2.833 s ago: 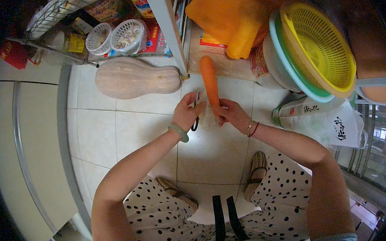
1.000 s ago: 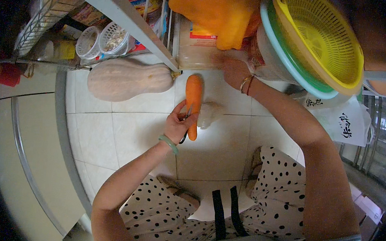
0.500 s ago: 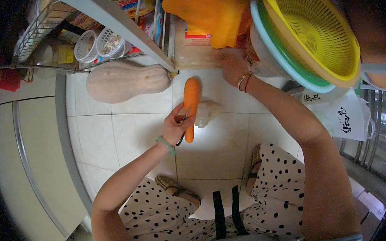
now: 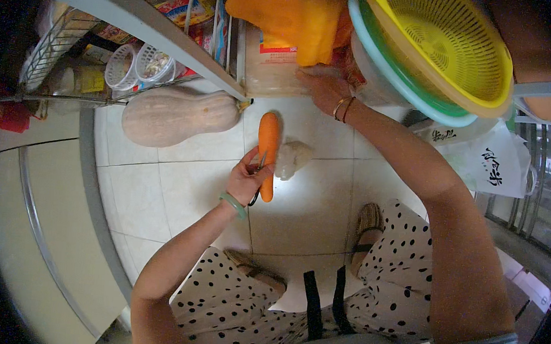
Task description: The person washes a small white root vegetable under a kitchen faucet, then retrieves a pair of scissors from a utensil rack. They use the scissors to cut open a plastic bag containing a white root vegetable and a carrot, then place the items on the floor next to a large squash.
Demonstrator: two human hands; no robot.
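Note:
My left hand (image 4: 247,181) is closed around the lower part of a long orange carrot (image 4: 268,139). In the same grip is a slim metal tool, apparently scissors (image 4: 253,199), with a black loop handle sticking out below. Just right of the carrot, on the floor, lies a crumpled clear plastic bag (image 4: 293,159). My right hand (image 4: 325,94) reaches far forward, its fingers stretched leftward under the hem of an orange cloth (image 4: 292,20). It is in front of a clear plastic container (image 4: 266,78); whether the fingertips touch it I cannot tell.
A large butternut squash (image 4: 177,117) lies on the tiled floor beside the rack's leg. Wire shelves hold white plastic baskets (image 4: 155,64). Stacked colanders and basins (image 4: 450,50) stand at the far right, above a white plastic bag (image 4: 493,162). A pale cabinet (image 4: 47,233) runs along the left.
My right hand has shifted slightly left, its fingers now extending toward the cloth's lower edge. My left hand keeps the carrot and scissors almost in place.

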